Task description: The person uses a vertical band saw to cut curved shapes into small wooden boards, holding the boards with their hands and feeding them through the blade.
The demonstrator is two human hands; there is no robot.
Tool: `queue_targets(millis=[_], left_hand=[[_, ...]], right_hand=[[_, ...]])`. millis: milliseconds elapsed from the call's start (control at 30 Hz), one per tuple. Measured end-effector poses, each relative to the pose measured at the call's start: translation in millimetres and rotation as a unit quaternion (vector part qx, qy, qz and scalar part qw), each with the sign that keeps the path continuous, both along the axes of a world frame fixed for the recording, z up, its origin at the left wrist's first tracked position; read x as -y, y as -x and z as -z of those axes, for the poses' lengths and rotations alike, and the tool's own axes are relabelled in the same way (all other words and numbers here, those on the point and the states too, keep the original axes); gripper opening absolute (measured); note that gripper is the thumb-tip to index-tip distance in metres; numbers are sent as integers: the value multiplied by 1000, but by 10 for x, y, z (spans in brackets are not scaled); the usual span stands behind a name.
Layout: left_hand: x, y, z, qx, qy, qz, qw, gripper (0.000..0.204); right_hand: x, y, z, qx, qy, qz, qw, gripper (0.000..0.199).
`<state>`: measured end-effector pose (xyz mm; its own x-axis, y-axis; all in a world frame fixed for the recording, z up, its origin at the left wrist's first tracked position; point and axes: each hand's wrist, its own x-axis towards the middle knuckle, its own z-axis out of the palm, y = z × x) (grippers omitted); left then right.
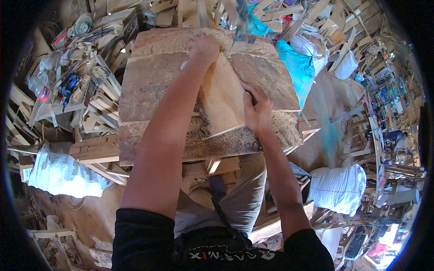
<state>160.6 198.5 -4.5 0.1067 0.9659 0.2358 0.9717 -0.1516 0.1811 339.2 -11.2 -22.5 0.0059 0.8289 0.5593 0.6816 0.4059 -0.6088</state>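
Clock face centred on the board, 12 pointing away from the person.

Board (224, 103): pale, flat piece of wood lying on the worn brown surface (151, 86), narrow end toward 12, broad end toward 6. Its left edge is partly hidden by the left forearm.

Left hand (203, 49): at 11 o'clock, beside the narrow end, back of the hand up. Fingertips not clear; cannot tell whether the fingers are spread or closed on the wood.

Right hand (258, 106): at 3 o'clock, at the board's right edge. Fingers partly curled, thumb and forefinger apart with a gap between them, tips against the edge; not closed round the board.

Just past 12, beyond the narrow end: a blurred grey-teal upright part (244, 20), perhaps a saw guide; too smeared to confirm. Sawdust (288, 125) lies between 3 and 4, with more near 7.

Surroundings: timber offcuts (101, 101) heaped at 9, teal bag (294, 67) at 2, white sack (339, 187) at 4.

Step in hand (judgement): guiding the board by hand, narrow end foremost, at what seems to be a cutting point.

Next move (judgement): calls for the board flat on the surface, even pressure from the right hand at the edge, and the left hand's fingers well apart from the upright part, since that hand is the nearer one.
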Motion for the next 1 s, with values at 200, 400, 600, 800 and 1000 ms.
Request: queue_targets(millis=[200, 400, 600, 800, 1000], left_hand=[[45, -19, -56, -13, 21, 10, 1000, 41], [58, 16, -108, -10, 23, 21, 999, 41], [40, 3, -105, 8, 33, 19, 999, 41], [-36, 21, -22, 18, -2, 5, 1000, 41], [-56, 16, -78, -24, 22, 17, 999, 41]], right_hand=[[-3, -1, -11, 7, 8, 8, 1000, 27], [-8, 28, -21, 7, -1, 6, 1000, 27], [-31, 18, -2, 1, 0, 3, 1000, 26], [-51, 53, -6, -4, 6, 8, 1000, 28], [-65, 47, -6, -10, 9, 6, 1000, 27]])
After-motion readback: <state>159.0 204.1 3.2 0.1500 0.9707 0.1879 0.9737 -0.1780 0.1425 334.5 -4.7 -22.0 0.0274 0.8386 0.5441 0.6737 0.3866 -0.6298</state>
